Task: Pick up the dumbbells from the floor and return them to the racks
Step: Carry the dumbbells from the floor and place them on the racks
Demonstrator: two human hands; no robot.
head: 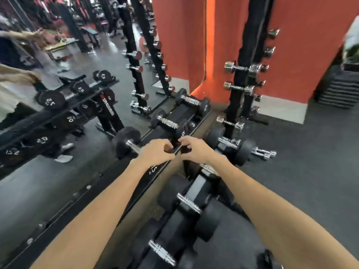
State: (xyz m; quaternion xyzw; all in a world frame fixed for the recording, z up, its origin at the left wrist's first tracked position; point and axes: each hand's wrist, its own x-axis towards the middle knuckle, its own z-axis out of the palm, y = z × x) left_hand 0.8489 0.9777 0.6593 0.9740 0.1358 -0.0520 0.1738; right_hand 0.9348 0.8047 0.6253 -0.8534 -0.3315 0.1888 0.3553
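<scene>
A black rubber dumbbell (pixel 127 141) with a chrome handle lies across the top shelf of the long black rack (pixel 81 193). My left hand (pixel 156 152) is curled over the near part of its handle. My right hand (pixel 194 149) sits right beside the left with its fingers curled at the rack's front rail; what it grips is hidden. Two more black dumbbells (pixel 165 120) (pixel 192 101) rest farther along the same shelf. On the floor to the right lie a black dumbbell (pixel 231 145) and a small chrome one (pixel 264 152).
A wall mirror (pixel 58 94) on the left reflects racks and a person. Lower-shelf dumbbells (pixel 189 203) lie under my arms. A vertical rack (pixel 243 84) of chrome dumbbells stands by the orange wall (pixel 310 45). Stacked black steps (pixel 338 90) sit far right.
</scene>
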